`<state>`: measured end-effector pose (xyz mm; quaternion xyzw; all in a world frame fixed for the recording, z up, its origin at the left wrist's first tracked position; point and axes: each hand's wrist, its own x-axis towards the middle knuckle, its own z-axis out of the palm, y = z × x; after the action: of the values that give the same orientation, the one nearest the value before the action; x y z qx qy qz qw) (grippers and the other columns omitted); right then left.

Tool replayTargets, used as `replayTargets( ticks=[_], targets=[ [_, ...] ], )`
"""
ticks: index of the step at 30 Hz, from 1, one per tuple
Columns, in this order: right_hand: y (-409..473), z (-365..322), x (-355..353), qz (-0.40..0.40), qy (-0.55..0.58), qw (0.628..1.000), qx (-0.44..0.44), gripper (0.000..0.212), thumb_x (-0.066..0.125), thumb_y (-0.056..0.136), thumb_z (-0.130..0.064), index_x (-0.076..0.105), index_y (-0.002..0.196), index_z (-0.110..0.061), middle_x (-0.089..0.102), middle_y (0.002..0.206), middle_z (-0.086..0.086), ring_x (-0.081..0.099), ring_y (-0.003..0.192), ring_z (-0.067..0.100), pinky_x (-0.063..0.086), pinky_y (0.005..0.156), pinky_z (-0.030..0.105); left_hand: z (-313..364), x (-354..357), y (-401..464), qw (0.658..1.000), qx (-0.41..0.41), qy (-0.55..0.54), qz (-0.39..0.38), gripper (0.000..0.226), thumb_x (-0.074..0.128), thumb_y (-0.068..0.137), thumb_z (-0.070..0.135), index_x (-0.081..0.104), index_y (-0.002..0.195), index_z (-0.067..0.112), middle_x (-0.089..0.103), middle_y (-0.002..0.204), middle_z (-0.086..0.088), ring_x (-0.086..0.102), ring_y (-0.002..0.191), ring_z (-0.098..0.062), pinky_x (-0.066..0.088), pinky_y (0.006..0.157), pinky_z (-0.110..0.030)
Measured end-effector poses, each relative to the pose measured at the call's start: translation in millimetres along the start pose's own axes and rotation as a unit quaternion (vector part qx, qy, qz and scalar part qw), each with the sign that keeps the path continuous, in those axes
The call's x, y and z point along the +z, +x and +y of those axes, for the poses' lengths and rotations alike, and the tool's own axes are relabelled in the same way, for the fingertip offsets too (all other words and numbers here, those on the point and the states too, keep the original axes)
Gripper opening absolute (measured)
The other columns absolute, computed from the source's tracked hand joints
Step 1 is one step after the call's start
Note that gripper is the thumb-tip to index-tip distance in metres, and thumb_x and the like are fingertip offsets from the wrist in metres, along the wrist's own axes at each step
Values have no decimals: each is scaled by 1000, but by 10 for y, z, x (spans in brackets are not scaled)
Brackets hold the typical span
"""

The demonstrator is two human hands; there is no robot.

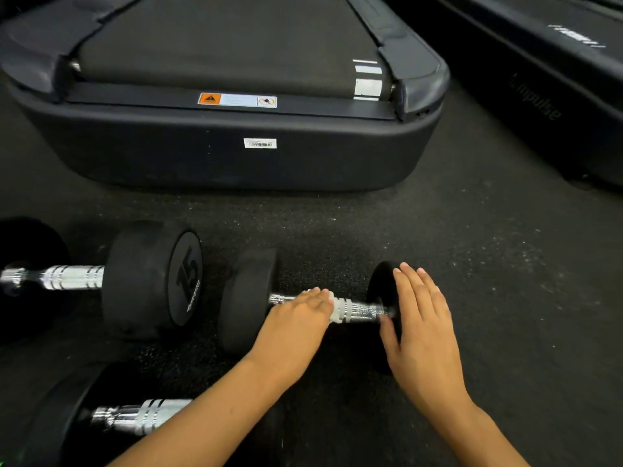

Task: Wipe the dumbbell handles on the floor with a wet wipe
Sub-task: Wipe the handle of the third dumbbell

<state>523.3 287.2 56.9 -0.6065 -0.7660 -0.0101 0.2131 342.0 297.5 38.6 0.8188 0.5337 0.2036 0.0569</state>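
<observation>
Left hand (pixel 296 311) presses a wet wipe (pixel 337 310) round the small dumbbell's handle (pixel 365 311); right hand (pixel 421 318), fingers straight, steadies its three-o'clock head; twisting should cover the knurling.

Our left hand (pixel 300 315) lies palm down toward twelve o'clock, its fingers (pixel 318 296) bent over and pressing downward, the bare forearm trailing back toward seven o'clock. Our right hand (pixel 421 318) sits at three o'clock from it, well apart, fingers straight and together pointing toward eleven o'clock, thumb dropped low, its forearm running back toward five o'clock.
</observation>
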Motion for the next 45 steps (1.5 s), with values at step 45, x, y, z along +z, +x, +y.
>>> replayTargets(
  ticks=[45],
  targets=[
    [21,20,33,3,-12,1000,-2,56,40,86,-27,38,137,-4,39,144,10,27,136,25,18,112,37,133,37,903,933,-149,-197,-263,36,61,88,32,56,58,14,45,54,-1,50,63,-21,37,59,-28]
  ],
)
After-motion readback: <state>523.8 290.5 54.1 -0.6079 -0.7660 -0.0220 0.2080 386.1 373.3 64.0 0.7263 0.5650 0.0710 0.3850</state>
